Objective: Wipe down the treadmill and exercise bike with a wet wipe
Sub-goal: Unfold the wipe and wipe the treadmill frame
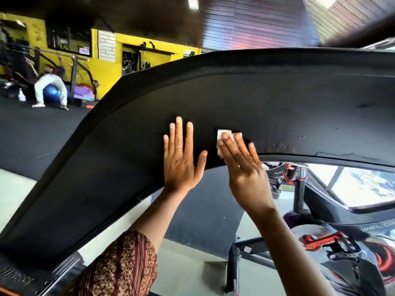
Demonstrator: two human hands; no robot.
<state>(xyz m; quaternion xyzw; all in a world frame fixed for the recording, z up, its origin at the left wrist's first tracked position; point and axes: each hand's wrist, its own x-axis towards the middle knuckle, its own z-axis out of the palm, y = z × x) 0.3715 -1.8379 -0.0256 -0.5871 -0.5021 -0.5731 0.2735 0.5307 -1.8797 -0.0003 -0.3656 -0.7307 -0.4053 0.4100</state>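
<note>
The small white folded wet wipe [223,138] lies flat against the broad matte black treadmill panel [277,99], near its lower edge at mid-scene. The wiping looks to be only partly done: pale speckled marks [280,148] remain on the panel just right of the wipe. The black and red exercise bike [342,248], near right and below, probably still awaits cleaning.

The right hand [245,167] presses the wipe with straight, spread fingers and does not grip it. The left hand [181,159] rests flat on the panel just left of it, fingers apart, holding nothing. Far left, a person in pale trousers [50,82] leans back over a blue ball.
</note>
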